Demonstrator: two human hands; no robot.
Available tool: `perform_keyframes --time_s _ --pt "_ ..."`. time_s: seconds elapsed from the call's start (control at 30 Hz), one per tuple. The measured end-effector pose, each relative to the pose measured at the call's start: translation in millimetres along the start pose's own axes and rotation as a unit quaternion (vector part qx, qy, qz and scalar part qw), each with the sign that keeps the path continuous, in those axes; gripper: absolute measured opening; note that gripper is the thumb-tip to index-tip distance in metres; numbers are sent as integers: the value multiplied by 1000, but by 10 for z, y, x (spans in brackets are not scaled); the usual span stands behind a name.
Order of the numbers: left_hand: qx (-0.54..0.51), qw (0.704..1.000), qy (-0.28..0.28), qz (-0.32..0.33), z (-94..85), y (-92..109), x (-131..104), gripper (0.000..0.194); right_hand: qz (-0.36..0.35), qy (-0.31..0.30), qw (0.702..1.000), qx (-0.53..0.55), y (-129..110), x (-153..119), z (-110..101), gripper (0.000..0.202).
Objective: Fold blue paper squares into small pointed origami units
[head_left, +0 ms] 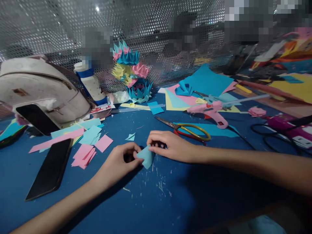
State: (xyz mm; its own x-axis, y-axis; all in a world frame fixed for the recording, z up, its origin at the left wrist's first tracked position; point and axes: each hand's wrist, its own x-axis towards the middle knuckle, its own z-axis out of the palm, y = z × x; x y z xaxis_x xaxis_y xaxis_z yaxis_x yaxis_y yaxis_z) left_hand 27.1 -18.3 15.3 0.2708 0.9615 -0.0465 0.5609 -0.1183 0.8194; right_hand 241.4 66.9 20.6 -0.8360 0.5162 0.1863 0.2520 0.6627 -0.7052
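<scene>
A small light blue paper piece (pixel 146 157) is held between both hands just above the blue table. My left hand (pixel 125 157) pinches its left side between thumb and fingers. At its upper right corner, my right hand (pixel 167 145) grips the paper with thumb and index finger. A small folded light blue piece (pixel 131 136) lies just beyond the hands. Pink paper squares (pixel 83 156) and light blue squares (pixel 90 135) sit to the left. Scissors with yellow and red handles (pixel 191 131) rest behind my right hand.
Two dark phones (pixel 50 172), a pale backpack (pixel 36 87) and a bottle (pixel 91 83) are on the left. A folded-paper stack (pixel 138 91) stands at the back. A pink glue gun (pixel 214 113), larger sheets (pixel 204 81) and a purple power strip (pixel 290 128) with cables lie right.
</scene>
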Motion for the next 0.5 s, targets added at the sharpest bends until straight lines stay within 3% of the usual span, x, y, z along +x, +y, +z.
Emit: perform_keyframes --time_s 0.13,0.3,0.37,0.4,0.5 --pt "73 997 14 32 45 18 -43 11 35 2 999 -28 32 -1 44 16" --pt "199 968 108 113 105 -1 -227 16 36 -20 996 -81 97 -40 76 12" --pt "347 892 137 254 192 -13 -331 22 15 -17 996 -88 130 -55 91 11" --pt "378 870 140 285 242 -19 -379 26 2 -15 996 -92 144 -60 96 10" --pt "422 846 130 299 357 -38 -485 36 -52 -5 993 -106 175 -65 98 10"
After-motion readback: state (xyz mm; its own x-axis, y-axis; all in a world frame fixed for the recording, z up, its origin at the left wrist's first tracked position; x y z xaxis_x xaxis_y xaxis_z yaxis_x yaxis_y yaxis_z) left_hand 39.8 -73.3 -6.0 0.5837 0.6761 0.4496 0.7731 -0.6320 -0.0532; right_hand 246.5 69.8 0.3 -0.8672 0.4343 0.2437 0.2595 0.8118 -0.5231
